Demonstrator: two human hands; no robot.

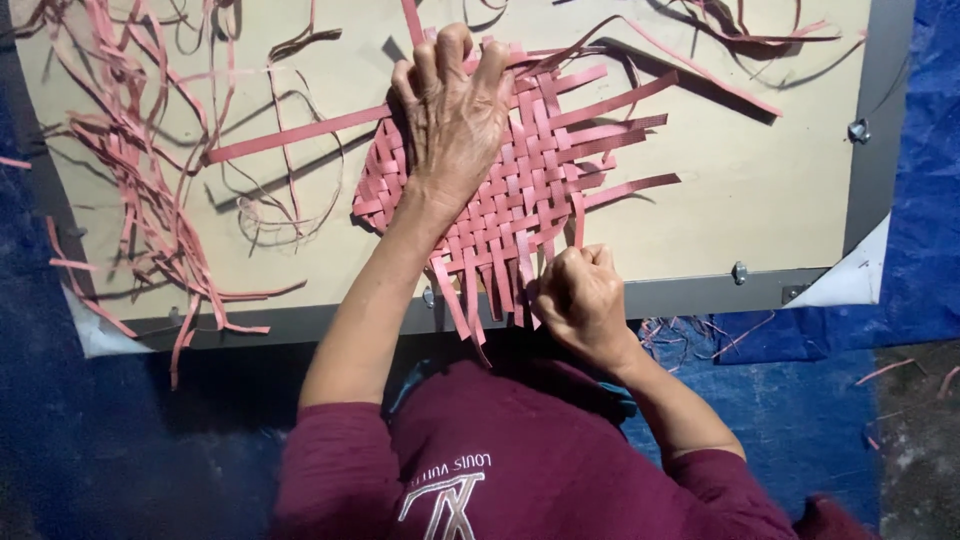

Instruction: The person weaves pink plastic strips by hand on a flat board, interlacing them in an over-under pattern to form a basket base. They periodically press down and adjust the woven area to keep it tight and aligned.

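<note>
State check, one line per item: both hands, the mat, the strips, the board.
left hand: flat, fingers spread, pressing on the woven mat
right hand: fisted, gripping strip ends at the mat's near edge
woven mat: pink, partly woven, loose ends sticking out all round
loose strips: tangled heap on the board's left
board: lying flat, tan top, grey rim
blue tarp: spread under the board

L hand [455, 115] flat, fingers spread; R hand [580, 295] fisted.
</note>
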